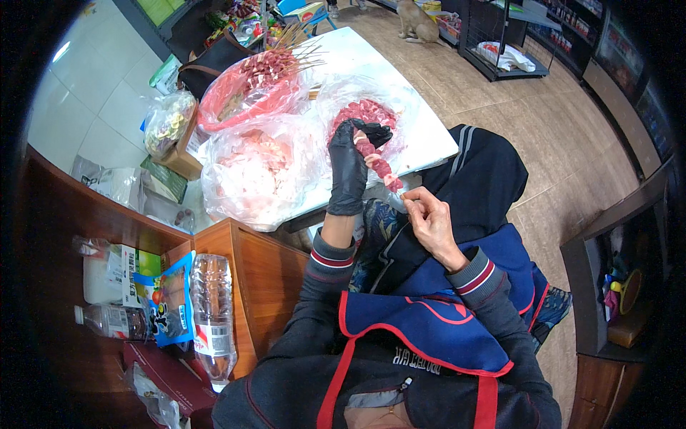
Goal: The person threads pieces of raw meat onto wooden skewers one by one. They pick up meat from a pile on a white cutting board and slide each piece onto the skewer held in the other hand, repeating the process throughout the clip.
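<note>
My left hand (347, 166), in a black glove, has its fingers about the far end of a skewer of raw meat (379, 164). Red chunks alternate with paler, fatty pieces along it. My bare right hand (433, 225) pinches the near end of the stick between thumb and fingers. Just beyond the glove, cut red meat (370, 111) lies in clear plastic on the white table (343, 48). To the left, a clear plastic bag (257, 171) holds pale pieces. Behind it, finished-looking meat skewers (268, 67) rest in a red plastic-lined basin (214, 115), sticks pointing away.
At left, a wooden counter (268, 273) bears a large plastic bottle (213, 316), a smaller bottle (115, 320) and a blue food packet (171, 300). A bag of pale food (170, 123) sits beside the table. A dog (415, 22) and a wire rack (504, 48) are farther back.
</note>
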The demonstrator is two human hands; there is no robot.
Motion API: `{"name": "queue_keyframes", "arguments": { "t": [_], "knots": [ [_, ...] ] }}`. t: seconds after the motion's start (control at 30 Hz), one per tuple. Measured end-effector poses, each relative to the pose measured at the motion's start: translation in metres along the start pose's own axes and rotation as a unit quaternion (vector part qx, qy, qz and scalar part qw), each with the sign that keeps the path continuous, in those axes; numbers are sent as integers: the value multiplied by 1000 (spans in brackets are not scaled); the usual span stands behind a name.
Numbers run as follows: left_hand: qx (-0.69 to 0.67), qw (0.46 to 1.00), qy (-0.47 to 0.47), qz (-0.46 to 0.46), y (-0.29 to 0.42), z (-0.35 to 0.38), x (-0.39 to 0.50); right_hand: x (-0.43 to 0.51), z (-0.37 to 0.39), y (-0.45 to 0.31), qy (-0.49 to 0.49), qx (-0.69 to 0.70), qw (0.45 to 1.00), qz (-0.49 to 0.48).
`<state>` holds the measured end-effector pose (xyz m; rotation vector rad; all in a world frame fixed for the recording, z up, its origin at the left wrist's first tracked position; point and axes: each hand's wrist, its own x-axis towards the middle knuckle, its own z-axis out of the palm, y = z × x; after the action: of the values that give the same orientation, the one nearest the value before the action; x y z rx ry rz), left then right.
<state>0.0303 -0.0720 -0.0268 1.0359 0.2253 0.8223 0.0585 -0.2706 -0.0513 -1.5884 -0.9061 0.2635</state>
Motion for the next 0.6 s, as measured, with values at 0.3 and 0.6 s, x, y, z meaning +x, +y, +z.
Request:
{"name": "queue_keyframes", "arguments": {
  "t": [0.3,0.6],
  "knots": [
    [-65,997,19,-25,1,4,-2,-1,1,4,-44,88,993,59],
    [-30,998,-24,45,13,13,-11,5,1,-4,-17,-9,1000,-3]
  ]
}}
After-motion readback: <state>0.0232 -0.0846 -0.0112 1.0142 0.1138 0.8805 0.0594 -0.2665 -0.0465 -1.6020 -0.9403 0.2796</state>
